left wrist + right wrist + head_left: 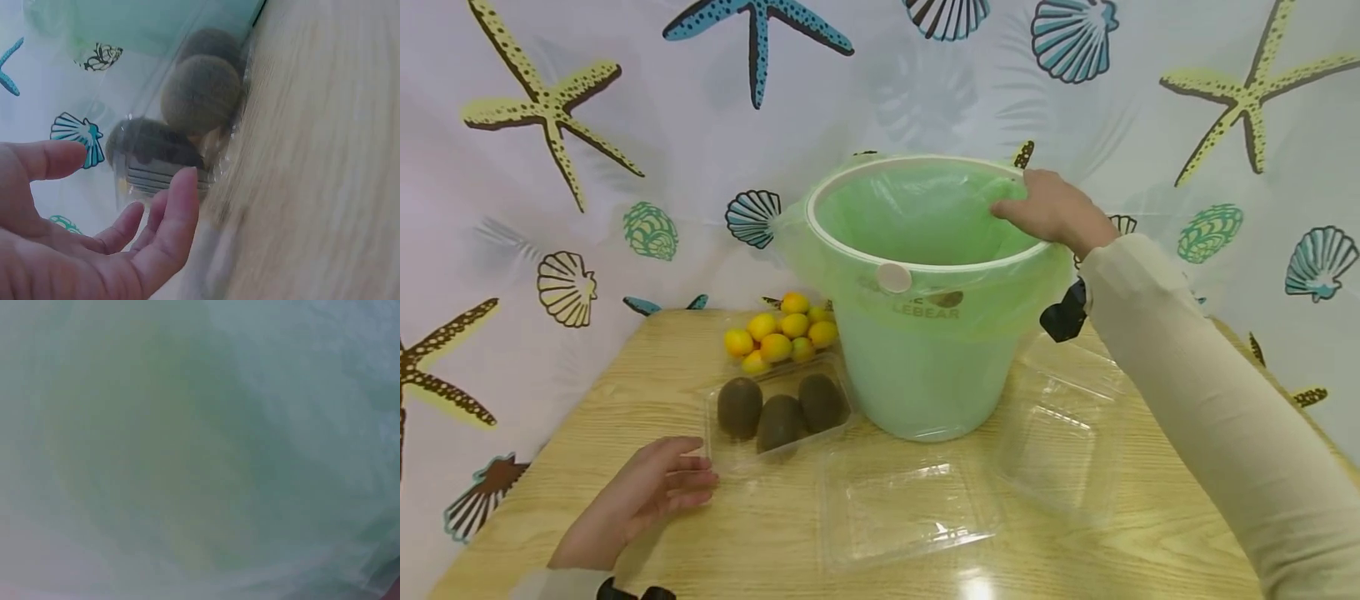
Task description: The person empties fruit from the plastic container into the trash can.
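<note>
Right hand (pixel 1052 212) rests on the far right rim of the green bin (pixel 917 383), fingers bent over the edge onto the green bag liner (pixel 917 217) that lines the bin and folds down over its outside. Whether the fingers pinch the liner or only lie on it cannot be told from the head view. The right wrist view shows only blurred green film (pixel 200 450) filling the frame; no fingers are visible there.

Left hand (pixel 651 487) lies on the wooden table (pixel 760 533) at the near left, palm turned inward, fingers loosely extended and holding nothing. Its fingertips (pixel 181 194) sit just beside the near corner of the clear plastic tray of kiwis (pixel 775 408); contact with the tray cannot be confirmed.

The kiwi tray holds three brown kiwis (pixel 200 94) and stands just left of the bin's base. Behind it, against the bin's left side, a second clear tray holds small yellow-orange fruits (pixel 778 333), likely kumquats.

The bin stands upright near the middle of the table, towards the back. It carries a round white button (pixel 893 277) on its front rim and printed lettering below it.

Two empty clear plastic containers lie on the table: one (pixel 910 508) in front of the bin, one (pixel 1060 425) to its right, below the right forearm.

A sea-themed curtain (pixel 587 167) with starfish and shells hangs behind the table.
</note>
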{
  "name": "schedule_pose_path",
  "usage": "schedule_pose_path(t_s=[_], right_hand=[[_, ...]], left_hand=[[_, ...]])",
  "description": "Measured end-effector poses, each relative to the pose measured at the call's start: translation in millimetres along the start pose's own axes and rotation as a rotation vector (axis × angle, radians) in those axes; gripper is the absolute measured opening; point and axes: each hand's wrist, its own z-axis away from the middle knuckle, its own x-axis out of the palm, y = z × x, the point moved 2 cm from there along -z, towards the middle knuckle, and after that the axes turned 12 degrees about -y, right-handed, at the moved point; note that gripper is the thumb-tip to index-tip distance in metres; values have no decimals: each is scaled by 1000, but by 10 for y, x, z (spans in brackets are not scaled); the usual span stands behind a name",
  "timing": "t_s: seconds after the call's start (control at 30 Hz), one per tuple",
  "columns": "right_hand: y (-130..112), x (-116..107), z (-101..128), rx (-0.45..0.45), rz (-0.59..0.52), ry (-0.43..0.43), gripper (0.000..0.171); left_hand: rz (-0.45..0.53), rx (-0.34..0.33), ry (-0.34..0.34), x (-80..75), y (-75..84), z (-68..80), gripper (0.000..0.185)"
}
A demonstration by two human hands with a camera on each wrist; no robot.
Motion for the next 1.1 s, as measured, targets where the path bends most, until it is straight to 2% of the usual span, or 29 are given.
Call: schedule_pose_path(t_s=[0.13,0.3,0.43,0.6,0.73,0.93,1.1], right_hand=[[-14,33,-18,-4,-12,-10,79],[-30,57,-38,-8,-6,-23,78],[-29,35,-32,-8,5,-15,78],[-20,-5,-22,-3,16,-8,79],[-2,-20,-24,7,18,-9,79],[20,-24,-24,14,10,-9,79],[40,-27,-22,15,7,-11,79]], left_hand=[[27,8,45,-49,9,-68,34],[49,13,60,-72,8,-111,11],[53,34,57,-82,49,-136,24],[53,72,70,-82,124,-168,26],[64,67,89,-71,163,-176,27],[207,69,96,-22,169,-181,26],[314,122,31,1,149,-208,28]])
